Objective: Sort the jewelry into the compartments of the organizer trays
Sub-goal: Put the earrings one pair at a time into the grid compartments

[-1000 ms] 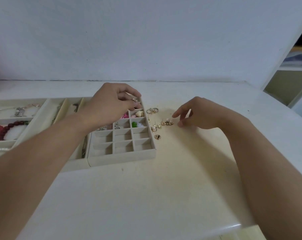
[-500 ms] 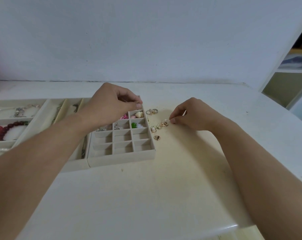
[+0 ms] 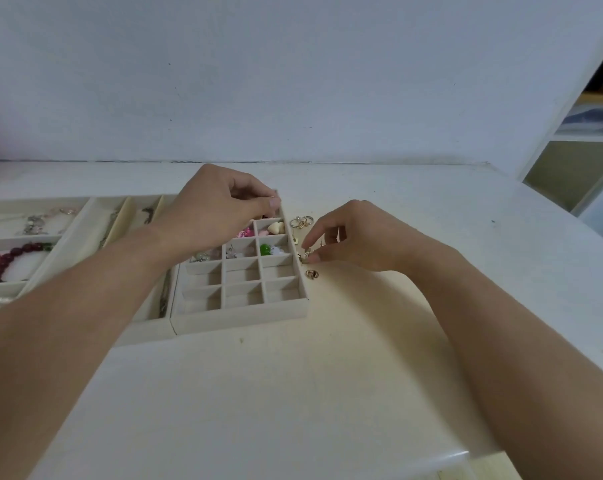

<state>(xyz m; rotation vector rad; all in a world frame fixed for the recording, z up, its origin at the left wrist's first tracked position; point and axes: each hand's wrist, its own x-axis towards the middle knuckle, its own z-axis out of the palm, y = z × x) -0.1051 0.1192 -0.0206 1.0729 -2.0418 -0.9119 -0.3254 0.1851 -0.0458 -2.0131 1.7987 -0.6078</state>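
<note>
The white counter (image 3: 327, 393) holds my trays. The big tray (image 3: 6, 285) on the left already has a red bead bracelet (image 3: 2, 259) and chains. The small-box tray (image 3: 237, 311) has its far boxes filled with little pieces, but the six near boxes look bare. Some gold earrings (image 3: 302, 222) lie loose beside it, so I think I am partway done. My left hand (image 3: 220, 206) pinches something tiny over the far corner. My right hand (image 3: 355, 237) pinches a gold earring (image 3: 305, 257) on the counter
</note>
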